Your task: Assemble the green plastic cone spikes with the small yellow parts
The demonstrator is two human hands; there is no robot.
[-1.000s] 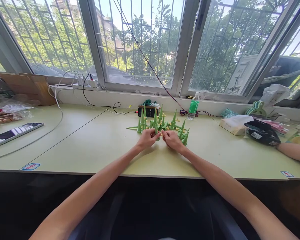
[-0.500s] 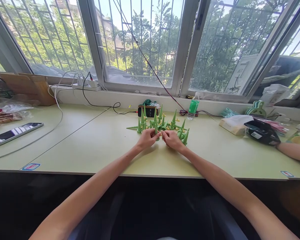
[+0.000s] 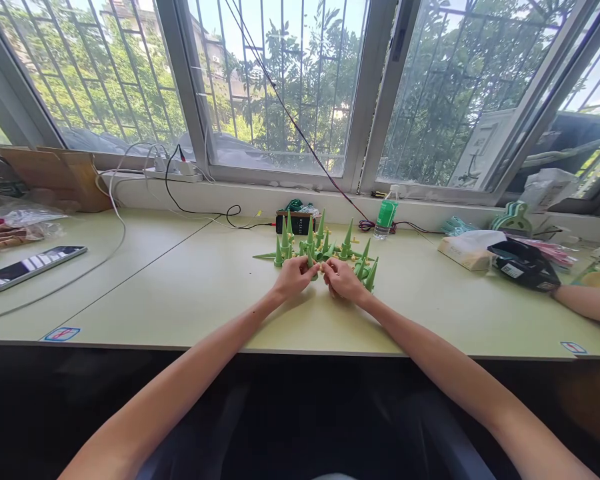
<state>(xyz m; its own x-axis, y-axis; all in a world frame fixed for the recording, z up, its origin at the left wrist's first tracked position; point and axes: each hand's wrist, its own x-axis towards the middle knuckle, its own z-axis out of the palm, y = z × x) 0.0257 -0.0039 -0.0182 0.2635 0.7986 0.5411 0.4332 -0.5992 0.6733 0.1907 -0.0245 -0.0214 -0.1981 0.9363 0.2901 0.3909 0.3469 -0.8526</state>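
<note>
My left hand (image 3: pixel 295 277) is closed around a green cone-shaped plastic watering spike (image 3: pixel 310 256), held just above the table. At the spike's side a small yellow valve (image 3: pixel 321 267) shows between my two hands. My right hand (image 3: pixel 345 280) is closed, its thumb and fingertips pinched at that yellow valve. Behind and beside the hands stand several more green watering spikes (image 3: pixel 347 241), most with their tips up and some lying down. Small yellow valve pieces show among them. My fingers partly cover the held spike.
A phone showing digits (image 3: pixel 295 225) leans behind the spikes. A green-labelled bottle (image 3: pixel 387 213) stands by the window sill. At right are a tissue box (image 3: pixel 465 250), a black package (image 3: pixel 525 265) and another person's arm (image 3: pixel 590 304). Another phone (image 3: pixel 30 269) and a cable lie left.
My right fingers have shifted slightly at the yellow valve. The left hand keeps its hold on the spike, and the other spikes stay where they were.
</note>
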